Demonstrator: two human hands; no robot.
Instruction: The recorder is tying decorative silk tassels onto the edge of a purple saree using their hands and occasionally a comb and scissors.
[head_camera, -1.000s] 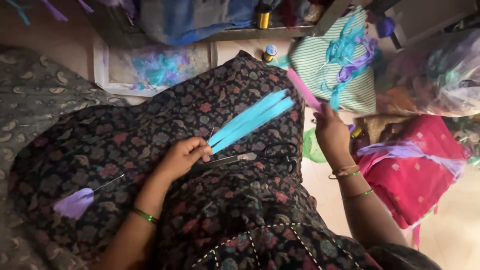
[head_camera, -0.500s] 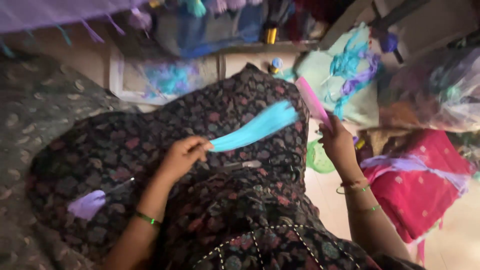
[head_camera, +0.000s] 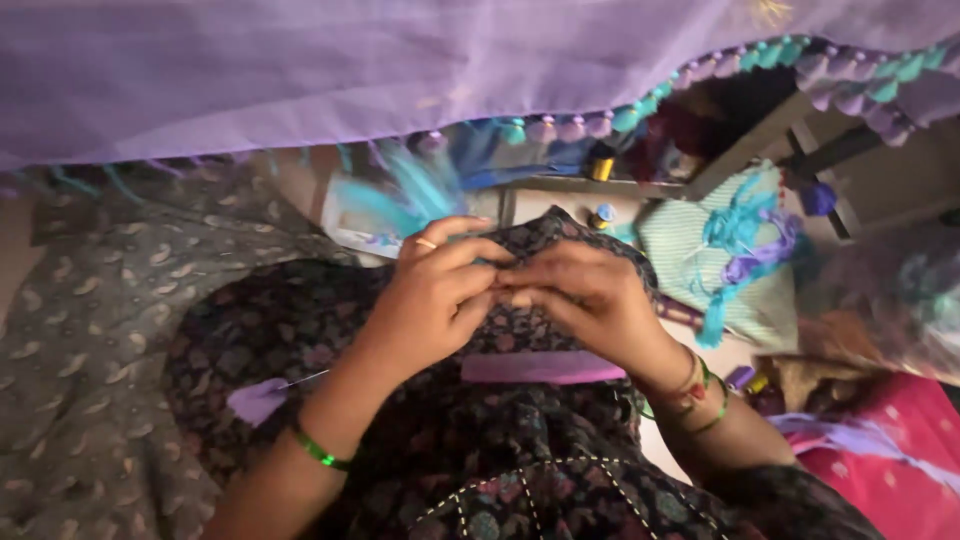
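Meeting over the raised knee, the left hand (head_camera: 435, 295) and right hand (head_camera: 590, 300) pinch something small between their fingertips, probably a bundle of turquoise threads (head_camera: 405, 195), whose blurred strands fan out just behind the left hand. Both hands are clenched around that spot. A flat pink strip (head_camera: 540, 367) lies on the dark floral dress (head_camera: 480, 460) just below them. A purple tassel (head_camera: 257, 400) rests on the lap, and lilac tasselled fabric (head_camera: 300, 70) hangs overhead.

both hands (head_camera: 515, 290) together, fingertips pinched
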